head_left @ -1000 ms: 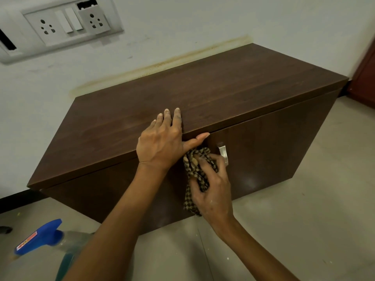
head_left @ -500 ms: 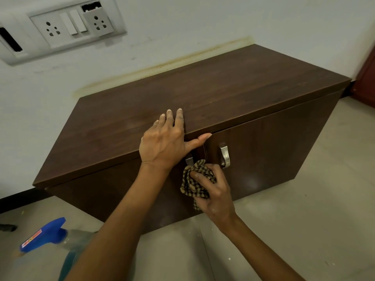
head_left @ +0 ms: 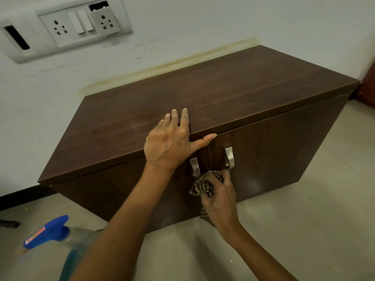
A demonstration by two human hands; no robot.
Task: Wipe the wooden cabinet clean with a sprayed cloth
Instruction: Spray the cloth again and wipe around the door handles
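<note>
The checked cloth [head_left: 202, 186] is bunched in the curled fingers of the right hand [head_left: 220, 201] against the wooden cabinet [head_left: 223, 94] front, just below two metal handles [head_left: 229, 157], with the left hand [head_left: 170, 145] flat, fingers straight, on the top edge above

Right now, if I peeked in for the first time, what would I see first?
The big dark wooden cabinet against the white wall fills the middle, with the left hand flat on its top's front edge. Just below, the right hand grips a checked cloth against the doors, beside a silver handle. A blue-topped spray bottle shows at the bottom left.
</note>
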